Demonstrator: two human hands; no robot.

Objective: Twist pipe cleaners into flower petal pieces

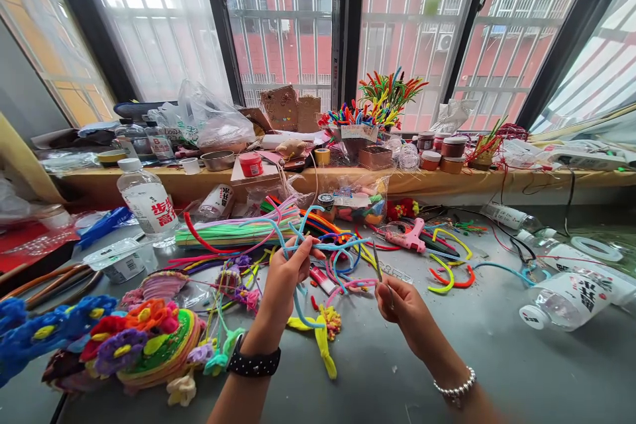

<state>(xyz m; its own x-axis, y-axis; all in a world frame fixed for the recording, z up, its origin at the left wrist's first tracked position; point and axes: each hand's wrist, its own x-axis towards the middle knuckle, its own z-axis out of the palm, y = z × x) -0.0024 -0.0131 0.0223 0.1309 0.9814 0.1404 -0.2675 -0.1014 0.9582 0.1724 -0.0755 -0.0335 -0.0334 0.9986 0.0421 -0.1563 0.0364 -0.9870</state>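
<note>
My left hand (pixel 293 266) is closed around light blue pipe cleaners (pixel 304 253), whose bent ends stick out above, to the left and below the fingers. In my right hand (pixel 401 308) is a slim pair of metal scissors (pixel 377 264), its point upward, just right of the blue stems; the fingers hide its handles. Below the left hand lie a yellow fuzzy piece (pixel 322 338) and a small yellow-red cluster (pixel 330 321). A pink glue gun (pixel 405 235) rests beyond the right hand. Loose pipe cleaners (pixel 450 271) curl on the grey table.
Fuzzy flowers (pixel 122 348) fill the near left. Behind them stand a water bottle (pixel 146 202) and a bundle of green pipe cleaners (pixel 223 235). Several bottles (pixel 571 298) lie at right. Jars and a pot of colourful stems (pixel 358 129) line the windowsill.
</note>
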